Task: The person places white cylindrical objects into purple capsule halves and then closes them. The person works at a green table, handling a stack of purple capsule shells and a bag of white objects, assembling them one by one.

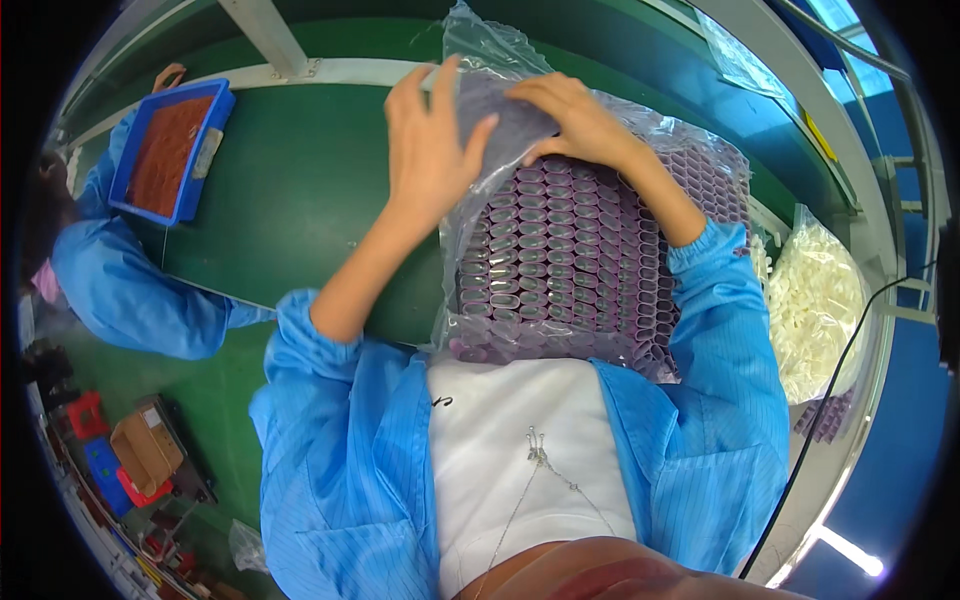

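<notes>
A tray-like block of upright purple oval tubes [560, 240], packed in rows, lies before me on the table. Around it is a clear plastic bag [490, 45], bunched up at the far side. My right hand [585, 122] curls over the bag's far part, fingers and thumb around a greyish-purple fold of film. Left of it, my left hand [430, 150] is raised at the bag's edge, fingers spread and slightly blurred; nothing shows in its grip. Both forearms come up in blue sleeves. Film covers part of the near tubes.
At the left, a blue tray [190, 170] of reddish-brown material stands on the green table [290, 200], beside another person in a blue sleeve [140, 290]. To my right is a clear bag of white pieces [815, 310]. A cardboard box [145, 450] sits at lower left.
</notes>
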Tool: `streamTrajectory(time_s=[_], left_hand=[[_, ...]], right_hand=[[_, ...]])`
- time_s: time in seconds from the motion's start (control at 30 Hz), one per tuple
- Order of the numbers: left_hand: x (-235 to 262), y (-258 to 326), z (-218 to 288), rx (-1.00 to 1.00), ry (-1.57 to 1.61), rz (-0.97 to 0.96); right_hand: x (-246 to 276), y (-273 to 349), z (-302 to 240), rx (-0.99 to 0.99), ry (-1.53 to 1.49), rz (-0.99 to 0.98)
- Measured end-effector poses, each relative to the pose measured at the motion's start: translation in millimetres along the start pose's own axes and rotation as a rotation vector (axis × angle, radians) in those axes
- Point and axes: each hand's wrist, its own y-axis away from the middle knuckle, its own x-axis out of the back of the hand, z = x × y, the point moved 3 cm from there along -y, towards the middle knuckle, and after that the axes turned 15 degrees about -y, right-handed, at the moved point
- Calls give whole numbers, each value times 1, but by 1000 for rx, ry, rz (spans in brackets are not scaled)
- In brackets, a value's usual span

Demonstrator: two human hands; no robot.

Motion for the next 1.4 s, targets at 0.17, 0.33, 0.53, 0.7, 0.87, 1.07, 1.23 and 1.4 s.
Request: streamTrajectory(time_s=[0.17, 0.33, 0.53, 0.7, 0.87, 1.07, 1.23, 1.4], left_hand=[[-113, -51, 42, -480, 421, -213], [-138, -58, 62, -498, 441, -254], [-100, -83, -37, -376, 203, -132], [-49, -68, -138, -206, -177, -45], [-14, -33, -204, 31, -590, -120], [0, -4, -225, 156, -740, -232], [-38, 8, -221, 65, -795, -432], [-66, -40, -89, -258, 36, -244]], right_hand=[[38, 58, 46, -282, 83, 198], [23, 76, 58, -290, 149, 305], [16, 75, 62, -452, 199, 318], [15, 77, 65, -448, 221, 372], [16, 77, 69, -493, 282, 379], [16, 78, 74, -582, 385, 354], [22, 66, 70, -611, 301, 265], [40, 31, 64, -224, 293, 52]])
